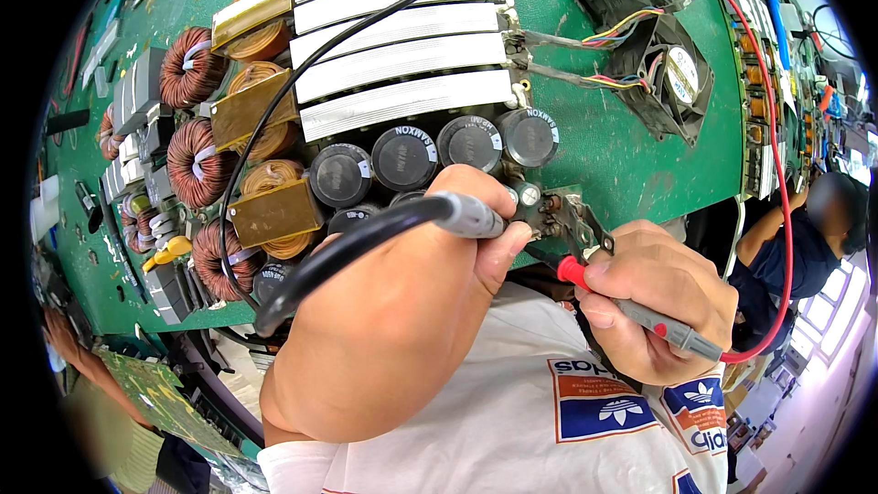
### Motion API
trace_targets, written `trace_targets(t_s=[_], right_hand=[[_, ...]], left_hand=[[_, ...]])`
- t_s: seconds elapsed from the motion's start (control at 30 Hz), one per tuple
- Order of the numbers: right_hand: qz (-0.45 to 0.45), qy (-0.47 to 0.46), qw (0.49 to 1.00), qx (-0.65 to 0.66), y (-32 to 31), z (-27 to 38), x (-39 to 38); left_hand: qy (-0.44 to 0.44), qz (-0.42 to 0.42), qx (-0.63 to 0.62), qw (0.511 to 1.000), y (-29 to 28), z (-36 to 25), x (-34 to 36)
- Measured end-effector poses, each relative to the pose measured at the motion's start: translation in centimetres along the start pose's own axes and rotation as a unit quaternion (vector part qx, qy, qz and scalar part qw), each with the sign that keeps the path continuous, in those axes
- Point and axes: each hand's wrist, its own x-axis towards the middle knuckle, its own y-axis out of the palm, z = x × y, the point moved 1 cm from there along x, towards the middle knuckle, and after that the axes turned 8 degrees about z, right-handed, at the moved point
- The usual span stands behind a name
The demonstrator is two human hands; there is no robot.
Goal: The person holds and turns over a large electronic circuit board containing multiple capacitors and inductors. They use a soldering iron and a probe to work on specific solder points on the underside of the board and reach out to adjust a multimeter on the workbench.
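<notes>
My left hand [393, 329] is closed around a grey test probe with a black cable [366, 242]. It sits over the near edge of a power supply circuit board, beside several large black capacitors [403, 157]. In my right hand [663, 297] is a red and grey test probe [654, 318], its red collar pointing left toward the board's corner. A small metal bracket [583, 225] and a little silver capacitor [529, 193] stand between the two hands. The tip of the black-cabled probe is hidden by my fingers. Whether the red probe's tip touches metal cannot be made out.
Copper toroid coils [194, 67], gold-coloured transformers [275, 213] and white finned heat sinks [393, 46] fill the board on a green mat [585, 160]. Two black fans [660, 78] lie right, wired to it. A red cable [777, 137] loops along the right. Other people [791, 247] are nearby.
</notes>
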Motion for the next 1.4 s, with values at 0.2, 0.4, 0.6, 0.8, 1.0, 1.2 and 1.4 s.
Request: trace_targets(t_s=[0.2, 0.4, 0.6, 0.8, 1.0, 1.2, 1.4], right_hand=[[-0.006, -0.006, 1.0, -0.003, 0.08, 0.21, 0.02], [-0.002, 0.009, 1.0, -0.001, 0.26, 0.11, -0.04], [0.006, 0.005, 1.0, -0.008, 0.08, -0.08, 0.11], [0.005, -0.003, 1.0, 0.0, 0.11, -0.23, 0.05], [0.018, -0.001, 1.0, -0.001, -0.05, -0.31, -0.04], [0.017, 0.003, 1.0, 0.002, 0.07, -0.27, 0.02], [0.024, 0.004, 1.0, 0.002, -0.02, -0.17, 0.19]], left_hand=[[0.018, -0.007, 0.007, 1.0, -0.05, -0.07, 0.17], [0.008, 0.007, 0.01, 1.0, -0.08, -0.01, -0.01], [0.012, 0.008, 0.011, 1.0, -0.14, -0.01, 0.14], [-0.002, 0.019, 0.016, 1.0, -0.3, 0.01, 0.12], [0.001, 0.017, 0.009, 1.0, -0.16, 0.12, 0.11], [0.014, 0.008, -0.012, 1.0, -0.02, 0.16, 0.15], [0.009, 0.007, -0.021, 1.0, 0.0, 0.15, 0.12]])
